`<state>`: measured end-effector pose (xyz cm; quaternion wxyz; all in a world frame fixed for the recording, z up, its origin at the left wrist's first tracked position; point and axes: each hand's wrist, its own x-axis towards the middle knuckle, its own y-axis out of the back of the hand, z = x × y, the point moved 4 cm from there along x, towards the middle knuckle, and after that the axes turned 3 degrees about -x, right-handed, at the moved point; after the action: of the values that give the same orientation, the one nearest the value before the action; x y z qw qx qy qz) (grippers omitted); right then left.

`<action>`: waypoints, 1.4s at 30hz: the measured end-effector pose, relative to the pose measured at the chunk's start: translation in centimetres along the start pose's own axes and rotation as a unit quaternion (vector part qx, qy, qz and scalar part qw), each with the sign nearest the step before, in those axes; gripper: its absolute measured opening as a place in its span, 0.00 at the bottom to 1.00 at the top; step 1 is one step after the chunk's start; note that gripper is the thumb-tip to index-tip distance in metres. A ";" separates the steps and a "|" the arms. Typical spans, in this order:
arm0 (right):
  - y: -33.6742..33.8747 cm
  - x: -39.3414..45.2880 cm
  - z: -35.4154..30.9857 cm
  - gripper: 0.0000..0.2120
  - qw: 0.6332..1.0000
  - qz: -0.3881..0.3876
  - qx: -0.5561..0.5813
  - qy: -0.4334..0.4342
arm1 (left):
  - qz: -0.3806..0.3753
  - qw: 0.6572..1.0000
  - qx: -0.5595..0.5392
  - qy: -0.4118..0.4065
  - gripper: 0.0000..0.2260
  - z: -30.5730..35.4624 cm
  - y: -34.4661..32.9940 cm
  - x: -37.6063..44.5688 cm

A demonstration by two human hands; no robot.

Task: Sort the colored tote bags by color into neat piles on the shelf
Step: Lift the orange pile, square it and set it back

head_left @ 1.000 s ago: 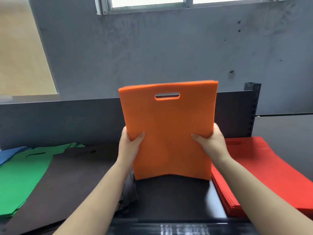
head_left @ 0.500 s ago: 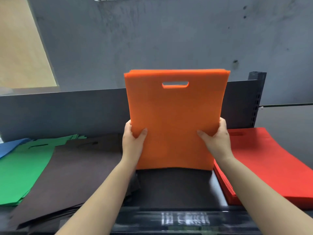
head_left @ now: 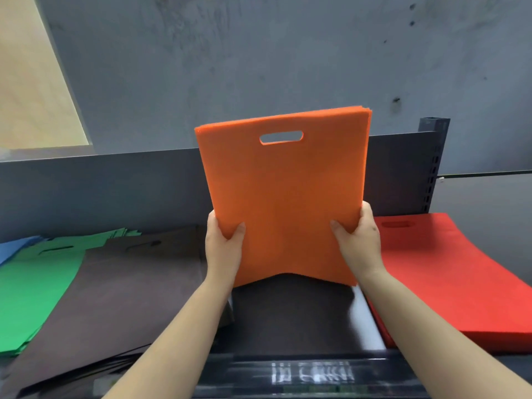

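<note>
Orange tote bags (head_left: pixel 283 194), a thin stack with a cut-out handle slot near the top, stand upright at frame centre, lower edge bowed just above a black pile (head_left: pixel 290 312) on the shelf (head_left: pixel 371 315). Left hand (head_left: pixel 223 246) grips the stack's left edge and right hand (head_left: pixel 358 240) its right edge, thumbs on the near face. Red pile (head_left: pixel 449 272) lies at right; brown pile (head_left: pixel 115 292), green pile (head_left: pixel 31 289) and blue pile (head_left: pixel 14 247) at left.

Head camera, wide-angle, facing forward and down, close above shelf (head_left: pixel 299 318)
</note>
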<state>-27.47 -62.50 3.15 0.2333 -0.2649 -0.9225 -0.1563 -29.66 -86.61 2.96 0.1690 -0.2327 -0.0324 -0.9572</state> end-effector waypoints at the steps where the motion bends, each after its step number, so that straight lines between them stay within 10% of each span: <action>1: -0.2 -0.4 0.8 0.18 1.000 -0.011 -0.002 -0.020 | -0.010 1.000 0.011 0.020 0.15 -0.7 0.0 -0.2; 16: 2.0 2.0 -1.6 0.11 0.994 -0.085 -0.072 -0.018 | -0.093 0.995 0.034 -0.006 0.15 1.2 0.6 1.0; 35: 1.6 -1.7 4.6 0.12 0.894 -0.293 -0.258 -0.219 | -0.261 0.902 0.183 0.290 0.08 -4.0 1.4 -3.3; 42: 3.8 -1.2 2.8 0.25 0.912 -0.181 -0.364 -0.056 | -0.263 0.890 0.201 0.314 0.07 -4.3 1.5 -3.5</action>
<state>-25.45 -58.78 0.85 0.0364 -0.1682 -0.8454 -0.5056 -28.09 -87.53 -2.50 -0.0439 0.1358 -0.2291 -0.9629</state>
